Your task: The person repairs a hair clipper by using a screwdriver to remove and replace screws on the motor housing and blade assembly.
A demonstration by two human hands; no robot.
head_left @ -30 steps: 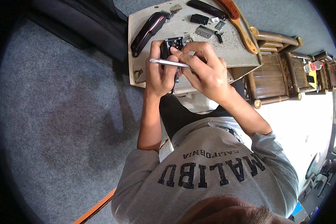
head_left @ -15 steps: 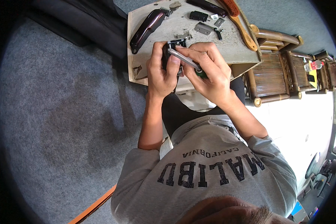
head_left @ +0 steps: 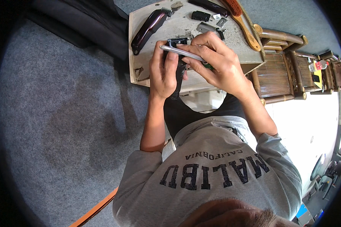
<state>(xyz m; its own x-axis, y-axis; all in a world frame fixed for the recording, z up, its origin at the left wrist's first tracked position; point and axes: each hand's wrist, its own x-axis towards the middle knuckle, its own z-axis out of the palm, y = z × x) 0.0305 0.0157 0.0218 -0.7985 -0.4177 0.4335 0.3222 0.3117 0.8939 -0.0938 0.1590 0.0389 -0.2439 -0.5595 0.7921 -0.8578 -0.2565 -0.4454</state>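
My left hand (head_left: pixel 163 73) is wrapped round a dark hair clipper (head_left: pixel 179 77), its head facing away from me and its body hanging over the near edge of the wooden table. The clipper's head has no blade on it, and a metal part shows inside. In my right hand (head_left: pixel 219 64) is a screwdriver (head_left: pixel 183 53) with a silver shaft and a partly hidden green handle. Its shaft lies crosswise above the clipper, the tip pointing left past my left thumb. My right fingertips are at the clipper's head; whether they hold a small part is hidden.
On the table (head_left: pixel 142 70) lie a second, maroon clipper (head_left: pixel 149 30), another dark clipper (head_left: pixel 208 6), a black plastic piece (head_left: pixel 201 16), a metal blade (head_left: pixel 208 27) and a wooden-handled brush (head_left: pixel 246 28). Bamboo chairs (head_left: pixel 274 75) stand to the right.
The screwdriver has swung flatter, its tip moving left and its handle right, off the clipper's head. My right hand has shifted right and turned, now covering part of the loose metal parts.
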